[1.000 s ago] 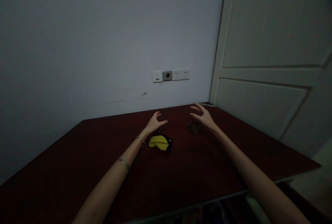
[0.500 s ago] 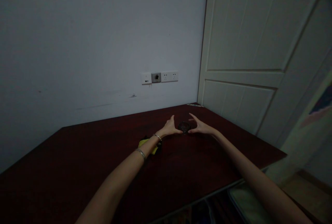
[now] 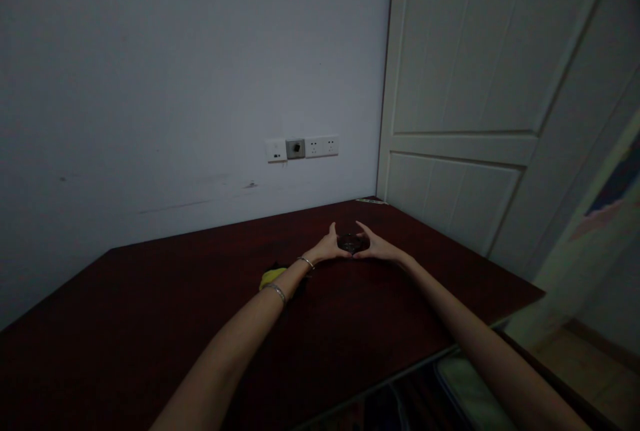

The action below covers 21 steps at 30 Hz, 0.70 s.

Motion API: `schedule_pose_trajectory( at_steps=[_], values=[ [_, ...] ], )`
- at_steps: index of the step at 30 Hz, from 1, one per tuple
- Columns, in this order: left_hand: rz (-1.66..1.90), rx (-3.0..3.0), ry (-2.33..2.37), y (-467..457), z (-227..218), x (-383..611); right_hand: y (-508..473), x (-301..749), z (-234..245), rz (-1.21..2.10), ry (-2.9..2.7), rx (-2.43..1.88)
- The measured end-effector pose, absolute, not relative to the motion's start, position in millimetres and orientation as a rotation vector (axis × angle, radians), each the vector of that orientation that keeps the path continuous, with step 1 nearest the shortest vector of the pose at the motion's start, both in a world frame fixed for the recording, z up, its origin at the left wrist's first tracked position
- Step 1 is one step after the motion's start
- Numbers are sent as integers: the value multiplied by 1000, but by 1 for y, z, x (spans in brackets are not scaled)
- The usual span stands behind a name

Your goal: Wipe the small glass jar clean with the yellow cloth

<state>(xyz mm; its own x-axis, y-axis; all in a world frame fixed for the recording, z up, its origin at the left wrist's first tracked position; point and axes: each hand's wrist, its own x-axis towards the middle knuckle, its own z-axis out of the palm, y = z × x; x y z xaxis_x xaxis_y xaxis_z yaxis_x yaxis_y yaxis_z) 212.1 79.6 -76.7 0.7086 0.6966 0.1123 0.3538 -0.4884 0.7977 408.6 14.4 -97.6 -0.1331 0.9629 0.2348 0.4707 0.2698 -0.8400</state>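
A small dark, round, glassy dish (image 3: 351,243) rests on the dark red tabletop, between my two hands; its exact kind is hard to make out in the dim light. My left hand (image 3: 329,244) curves around its left side, thumb at the near edge and fingers at the far side. From the right, my right hand (image 3: 374,244) cups it the same way, the two thumbs almost meeting in front. Partly hidden behind my left forearm lies a yellow and black cloth-like thing (image 3: 273,276). Two metal bracelets circle my left wrist and forearm.
The red-brown table (image 3: 150,304) meets a pale wall with sockets (image 3: 321,146) at the back. A white panelled door (image 3: 450,191) stands along the right side. Below the near edge, an open space holds a pale green item (image 3: 467,388) and other dim things.
Both my hands have drawn closer together around the dish, my right hand moving left onto its side. The view has turned slightly to the right.
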Motion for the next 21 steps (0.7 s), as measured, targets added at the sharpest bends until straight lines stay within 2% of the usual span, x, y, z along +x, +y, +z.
schedule_pose_trajectory(
  at_steps=[10,21],
  values=[
    [598,2007,774,87,-87,214,16,405,-97,732,-1739,-1342],
    [590,2004,842,82,-77,211,14,405,-98,729,-1674,-1318]
  ],
)
